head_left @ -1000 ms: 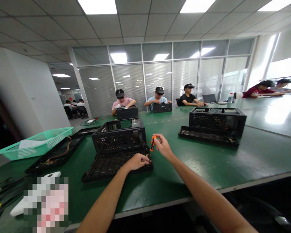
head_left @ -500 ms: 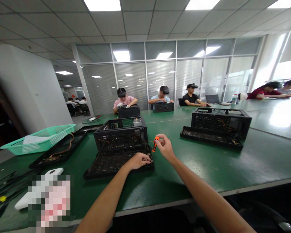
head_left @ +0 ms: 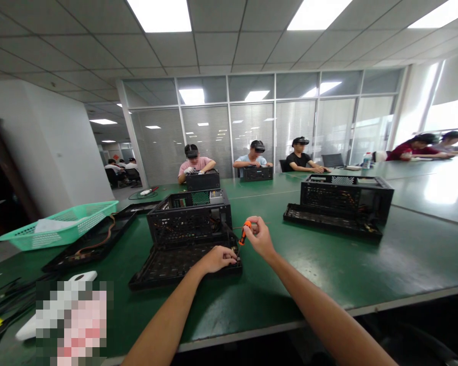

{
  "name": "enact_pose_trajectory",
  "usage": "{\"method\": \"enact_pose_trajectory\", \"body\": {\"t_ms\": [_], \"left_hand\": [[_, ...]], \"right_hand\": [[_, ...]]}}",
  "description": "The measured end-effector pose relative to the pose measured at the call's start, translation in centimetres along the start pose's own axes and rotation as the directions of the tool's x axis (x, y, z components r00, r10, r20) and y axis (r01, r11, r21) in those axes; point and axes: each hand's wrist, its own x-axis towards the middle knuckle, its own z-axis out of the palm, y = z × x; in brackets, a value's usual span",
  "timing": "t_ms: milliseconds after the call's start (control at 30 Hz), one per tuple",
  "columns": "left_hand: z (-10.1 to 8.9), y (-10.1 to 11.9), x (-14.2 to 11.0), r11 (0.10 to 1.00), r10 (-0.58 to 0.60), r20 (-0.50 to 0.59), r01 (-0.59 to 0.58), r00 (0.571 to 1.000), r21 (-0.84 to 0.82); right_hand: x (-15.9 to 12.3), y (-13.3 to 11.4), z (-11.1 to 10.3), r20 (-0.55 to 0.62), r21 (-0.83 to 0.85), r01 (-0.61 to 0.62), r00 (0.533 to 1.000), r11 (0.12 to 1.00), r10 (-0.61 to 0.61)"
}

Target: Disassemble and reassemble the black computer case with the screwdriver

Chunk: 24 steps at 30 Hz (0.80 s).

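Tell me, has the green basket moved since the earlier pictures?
No: the green basket lies in the same place beside the black panel with the brown cable.

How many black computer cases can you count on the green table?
4: the near case beyond the left hand, the right-hand case, and, across the table, the far left case and far middle case. Others may be hidden.
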Motion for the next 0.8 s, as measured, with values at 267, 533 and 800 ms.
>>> {"method": "enact_pose_trajectory", "body": {"t_ms": [267,533,800], "left_hand": [[0.08,-0.05,0.02,1.0,-0.008,-0.003,0.008,1.0,0.001],[0.06,-0.06,0.03,1.0,0.001,0.001,-0.001,1.0,0.009],[-0.03,0.13,-0.1,0.999,-0.003,-0.007,0.004,1.0,0.052]], "right_hand": [[0.0,-0.18,0.01,0.021,-0.027,-0.03,0.999,0.999,0.03],[-0.03,0.05,0.11,0.012,-0.031,-0.024,1.0,0.999,0.024],[-0.07,0.06,0.17,0.015,-0.046,-0.01,1.0,0.999,0.011]]}}
